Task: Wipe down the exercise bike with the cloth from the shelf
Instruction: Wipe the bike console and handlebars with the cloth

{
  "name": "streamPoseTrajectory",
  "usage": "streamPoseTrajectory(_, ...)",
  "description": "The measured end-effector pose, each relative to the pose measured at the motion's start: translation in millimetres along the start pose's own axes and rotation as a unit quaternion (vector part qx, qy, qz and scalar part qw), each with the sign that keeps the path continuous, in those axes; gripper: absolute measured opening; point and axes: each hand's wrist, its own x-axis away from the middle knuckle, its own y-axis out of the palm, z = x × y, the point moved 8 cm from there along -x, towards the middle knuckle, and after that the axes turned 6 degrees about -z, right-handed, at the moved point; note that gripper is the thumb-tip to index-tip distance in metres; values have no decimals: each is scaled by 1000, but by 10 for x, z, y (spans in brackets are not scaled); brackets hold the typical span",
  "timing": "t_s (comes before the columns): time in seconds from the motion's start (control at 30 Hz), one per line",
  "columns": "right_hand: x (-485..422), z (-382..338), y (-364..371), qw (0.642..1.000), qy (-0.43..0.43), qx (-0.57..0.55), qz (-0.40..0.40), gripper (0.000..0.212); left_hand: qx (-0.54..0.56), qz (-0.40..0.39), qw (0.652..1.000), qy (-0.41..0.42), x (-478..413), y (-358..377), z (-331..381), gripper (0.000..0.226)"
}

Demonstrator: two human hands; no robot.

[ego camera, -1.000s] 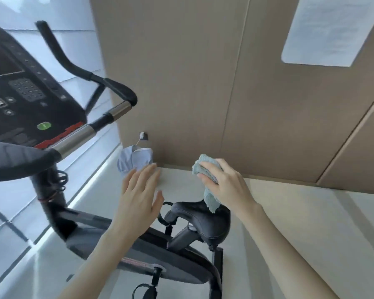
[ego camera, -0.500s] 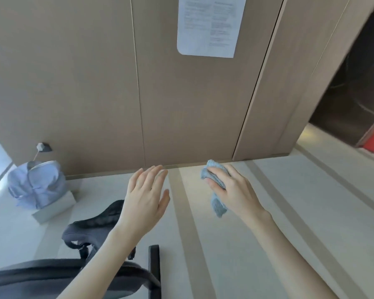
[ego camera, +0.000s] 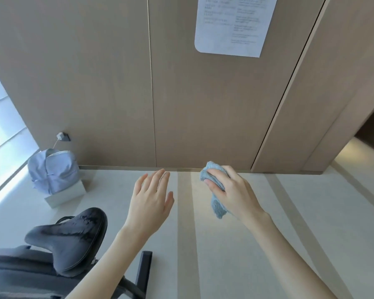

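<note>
right hand (ego camera: 233,194) out in front, fingers curled tight round a fluffy light-blue cloth (ego camera: 214,190), one bunched end poking out above the knuckles, the other end dangling below the palm. left hand (ego camera: 150,200) beside it, flat and spread, fingers apart, holding nothing, palm facing down over the pale grey floor (ego camera: 235,244). the two hands are near each other but not touching. down in the lower left corner sits the black padded saddle of the exercise bike (ego camera: 71,236), with the dark frame under it and a black base bar (ego camera: 144,270) jutting out onto the floor; the left forearm crosses in front of that frame. the cloth is well apart from the saddle, up in the air and off to the right of it. straight ahead, a tan wood-panelled wall (ego camera: 95,83) with a white printed paper sheet (ego camera: 235,24) stuck high up. at the wall's foot on the left, a light-blue fabric bag (ego camera: 53,171) rests on a small white box (ego camera: 65,194).
</note>
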Motion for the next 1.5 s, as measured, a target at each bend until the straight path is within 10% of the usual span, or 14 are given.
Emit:
streamPoseTrajectory(0.93,-4660,308,2040,968,-194,-144,-73,24,-121,46,974,-186,-3227,929,-2638,42)
streamPoseTrajectory(1.5,-6811,-1541,3742,800,-506,-268,-182,22,-287,50,825,-484,-3497,897,-4747,50)
